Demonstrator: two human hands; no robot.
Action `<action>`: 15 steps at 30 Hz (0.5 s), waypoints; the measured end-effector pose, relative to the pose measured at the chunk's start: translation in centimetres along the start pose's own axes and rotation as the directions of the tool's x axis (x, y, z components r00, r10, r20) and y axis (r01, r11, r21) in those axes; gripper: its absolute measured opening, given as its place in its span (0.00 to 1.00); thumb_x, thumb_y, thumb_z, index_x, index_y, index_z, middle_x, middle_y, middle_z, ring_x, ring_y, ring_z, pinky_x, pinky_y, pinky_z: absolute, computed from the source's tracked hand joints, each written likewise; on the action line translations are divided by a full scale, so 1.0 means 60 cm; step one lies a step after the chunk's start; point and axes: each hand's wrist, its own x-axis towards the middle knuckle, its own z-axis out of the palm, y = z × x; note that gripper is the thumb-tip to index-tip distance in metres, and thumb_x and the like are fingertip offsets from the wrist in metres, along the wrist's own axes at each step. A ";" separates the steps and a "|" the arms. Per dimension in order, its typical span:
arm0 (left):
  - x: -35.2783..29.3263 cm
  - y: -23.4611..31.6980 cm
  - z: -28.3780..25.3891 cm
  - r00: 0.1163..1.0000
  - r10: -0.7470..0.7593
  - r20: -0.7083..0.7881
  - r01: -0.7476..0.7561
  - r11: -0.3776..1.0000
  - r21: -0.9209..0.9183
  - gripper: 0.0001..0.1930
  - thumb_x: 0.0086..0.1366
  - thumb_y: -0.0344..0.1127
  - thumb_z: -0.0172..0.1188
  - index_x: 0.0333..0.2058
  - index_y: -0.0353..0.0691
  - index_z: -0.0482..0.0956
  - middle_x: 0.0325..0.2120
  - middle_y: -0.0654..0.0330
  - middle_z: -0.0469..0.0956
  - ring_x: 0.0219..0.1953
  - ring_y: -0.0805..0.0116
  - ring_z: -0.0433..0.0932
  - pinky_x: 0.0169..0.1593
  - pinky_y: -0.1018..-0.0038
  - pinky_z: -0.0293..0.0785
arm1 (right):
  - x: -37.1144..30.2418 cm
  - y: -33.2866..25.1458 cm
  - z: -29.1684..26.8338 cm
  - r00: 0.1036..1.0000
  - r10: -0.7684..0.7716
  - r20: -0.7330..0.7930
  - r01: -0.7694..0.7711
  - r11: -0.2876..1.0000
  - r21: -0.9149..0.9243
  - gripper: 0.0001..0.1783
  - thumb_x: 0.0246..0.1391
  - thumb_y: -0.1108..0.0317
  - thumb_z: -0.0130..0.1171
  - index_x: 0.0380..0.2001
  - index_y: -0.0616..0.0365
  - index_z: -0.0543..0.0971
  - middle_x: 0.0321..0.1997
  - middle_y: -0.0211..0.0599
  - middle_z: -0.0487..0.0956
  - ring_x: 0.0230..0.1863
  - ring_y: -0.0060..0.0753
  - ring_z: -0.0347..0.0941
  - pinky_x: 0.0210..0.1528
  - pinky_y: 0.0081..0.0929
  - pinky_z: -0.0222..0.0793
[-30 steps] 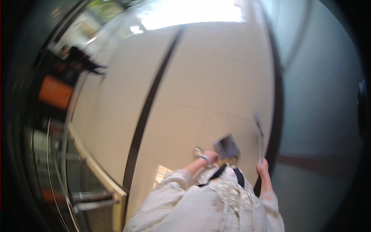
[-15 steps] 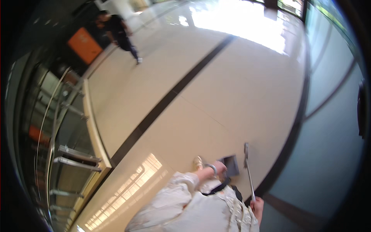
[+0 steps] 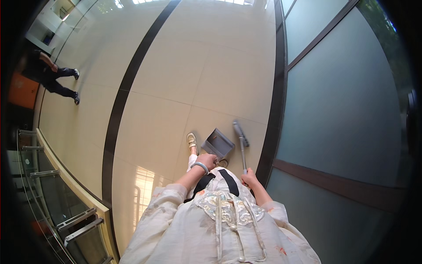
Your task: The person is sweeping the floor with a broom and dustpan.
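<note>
My left hand (image 3: 208, 161), below a pale bracelet, is closed at the top of a grey dustpan (image 3: 225, 143); its handle is mostly hidden under the fingers. The pan's open side faces ahead, close to the floor. In my right hand (image 3: 249, 177) is the thin grey stick of a broom (image 3: 242, 154), fingers wrapped round it. The broom's head (image 3: 240, 133), with dark bristles, is just right of the dustpan and apart from it. Some small light brown bits seem to lie inside the pan.
Glossy beige floor tiles (image 3: 176, 79) carry a dark stripe (image 3: 132, 75) at left. Frosted glass panels (image 3: 338, 101) line the right side. A glass railing (image 3: 70, 193) with metal brackets stands lower left. Another person (image 3: 52, 75) in dark clothes walks at far left. My shoe (image 3: 191, 141) is beside the dustpan.
My view has turned and tilted down, bringing the dustpan and broom nearer the middle. The broom head has come closer to the pan. The other person now appears farther left.
</note>
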 end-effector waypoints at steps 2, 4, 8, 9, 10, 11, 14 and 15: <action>-0.001 0.003 -0.022 1.000 0.025 -0.010 -0.025 1.000 -0.003 0.09 0.50 0.41 0.55 0.31 0.49 0.79 0.28 0.56 0.79 0.34 0.58 0.78 0.39 0.64 0.72 | -0.013 0.001 -0.016 0.997 -0.017 0.080 0.017 1.000 0.002 0.18 0.41 0.82 0.48 0.40 0.61 0.64 0.16 0.36 0.66 0.10 0.24 0.62 0.06 0.23 0.50; 0.005 -0.008 -0.036 0.998 0.042 -0.047 -0.043 0.999 -0.011 0.09 0.51 0.41 0.55 0.31 0.50 0.79 0.28 0.56 0.79 0.34 0.57 0.78 0.39 0.63 0.72 | -0.042 -0.017 -0.070 0.946 0.099 0.308 -0.230 0.874 0.428 0.21 0.40 0.85 0.48 0.41 0.62 0.66 0.16 0.37 0.67 0.09 0.20 0.59 0.07 0.20 0.48; 0.022 -0.057 -0.060 0.994 0.076 -0.082 -0.072 0.996 0.052 0.08 0.50 0.40 0.55 0.30 0.51 0.79 0.27 0.56 0.79 0.33 0.57 0.78 0.38 0.63 0.73 | -0.102 -0.083 -0.142 0.966 0.112 0.234 -0.209 0.870 0.446 0.18 0.40 0.86 0.48 0.38 0.63 0.70 0.17 0.36 0.67 0.09 0.18 0.57 0.08 0.18 0.48; 0.025 -0.071 -0.069 0.994 0.075 -0.079 -0.069 0.994 0.080 0.08 0.50 0.39 0.55 0.30 0.51 0.79 0.27 0.57 0.79 0.33 0.58 0.78 0.38 0.63 0.73 | -0.093 -0.084 -0.145 0.972 0.106 0.209 -0.196 0.856 0.479 0.16 0.41 0.85 0.48 0.37 0.63 0.69 0.17 0.36 0.67 0.09 0.19 0.58 0.08 0.18 0.50; 0.027 -0.080 -0.083 0.994 0.073 -0.082 -0.067 0.995 0.076 0.08 0.50 0.39 0.55 0.30 0.51 0.79 0.27 0.57 0.79 0.33 0.58 0.78 0.38 0.63 0.73 | -0.083 -0.094 -0.135 0.972 0.106 0.208 -0.195 0.858 0.475 0.16 0.41 0.85 0.48 0.37 0.63 0.69 0.17 0.36 0.67 0.09 0.19 0.58 0.08 0.18 0.50; 0.029 -0.090 -0.097 0.994 0.050 -0.095 -0.046 0.998 0.047 0.08 0.50 0.39 0.55 0.30 0.51 0.79 0.27 0.57 0.79 0.33 0.58 0.78 0.38 0.63 0.73 | -0.071 -0.104 -0.126 0.985 0.087 0.151 -0.152 0.853 0.499 0.16 0.41 0.85 0.48 0.37 0.63 0.69 0.17 0.36 0.68 0.10 0.19 0.60 0.08 0.18 0.52; 0.041 -0.124 -0.134 0.988 0.021 -0.151 -0.022 1.000 -0.004 0.08 0.49 0.38 0.56 0.30 0.51 0.79 0.27 0.57 0.79 0.32 0.58 0.78 0.37 0.64 0.73 | -0.006 -0.152 -0.077 0.996 0.056 0.076 -0.087 0.852 0.517 0.15 0.43 0.84 0.46 0.36 0.59 0.65 0.18 0.35 0.67 0.12 0.22 0.62 0.08 0.19 0.56; 0.048 -0.137 -0.145 0.983 0.005 -0.184 -0.014 0.999 -0.050 0.08 0.49 0.38 0.57 0.30 0.51 0.79 0.27 0.57 0.79 0.32 0.58 0.78 0.37 0.64 0.73 | 0.024 -0.172 -0.057 0.995 0.069 0.075 -0.098 0.851 0.515 0.14 0.43 0.84 0.46 0.35 0.56 0.63 0.18 0.34 0.66 0.13 0.22 0.62 0.09 0.19 0.55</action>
